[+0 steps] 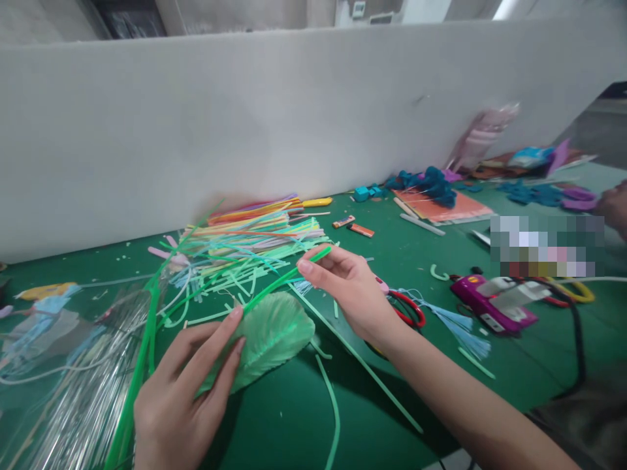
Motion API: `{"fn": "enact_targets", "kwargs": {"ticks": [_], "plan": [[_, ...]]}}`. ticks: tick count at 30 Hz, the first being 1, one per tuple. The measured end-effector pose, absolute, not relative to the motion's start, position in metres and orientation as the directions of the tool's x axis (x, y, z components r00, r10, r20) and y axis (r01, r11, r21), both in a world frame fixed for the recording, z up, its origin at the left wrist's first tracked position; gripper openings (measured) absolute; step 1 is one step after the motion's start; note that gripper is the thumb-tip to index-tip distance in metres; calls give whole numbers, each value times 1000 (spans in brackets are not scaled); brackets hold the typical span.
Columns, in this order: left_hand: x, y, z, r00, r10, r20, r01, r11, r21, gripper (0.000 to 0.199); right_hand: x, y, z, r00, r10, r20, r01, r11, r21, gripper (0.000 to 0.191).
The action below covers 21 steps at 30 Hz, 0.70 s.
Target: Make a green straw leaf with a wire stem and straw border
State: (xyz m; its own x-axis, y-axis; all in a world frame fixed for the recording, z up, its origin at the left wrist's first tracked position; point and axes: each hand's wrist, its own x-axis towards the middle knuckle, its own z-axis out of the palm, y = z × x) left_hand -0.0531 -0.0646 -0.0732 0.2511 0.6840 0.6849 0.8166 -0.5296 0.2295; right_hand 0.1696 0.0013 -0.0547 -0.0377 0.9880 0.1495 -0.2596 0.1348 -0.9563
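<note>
My left hand (183, 398) is closed, pinching a green artificial leaf (279, 333) with ruffled edges just above the table. A bright green pipe cleaner (274, 282) slants up along the leaf's upper edge, its lower end by my left fingertips. Near its upper end, my right hand (357, 290) grips this pipe cleaner between thumb and fingers. Whether the leaf and pipe cleaner are joined cannot be seen. Pale green strips (365, 365) lie on the table below and to the right of my hands.
Coloured pipe cleaners (259, 235) are piled by the white partition (245, 130). Clear-wrapped wires (83, 398) lie left. Red-handled scissors (409, 310), blue tassels (455, 323) and a purple power strip (490, 307) with cables sit right. Another person's hand (614, 205) shows at the right edge.
</note>
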Motion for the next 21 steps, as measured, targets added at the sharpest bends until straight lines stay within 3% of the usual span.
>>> {"fn": "enact_targets", "kwargs": {"ticks": [10,21], "plan": [[-52,-64,-75,241,693,680,840,-499,211,45,183,1,-61,-107,980,166,-229,138,-964,26],[-57,-65,-76,258,698,668,840,-504,202,47,188,-2,-63,-142,977,160,-73,151,-986,28]]}}
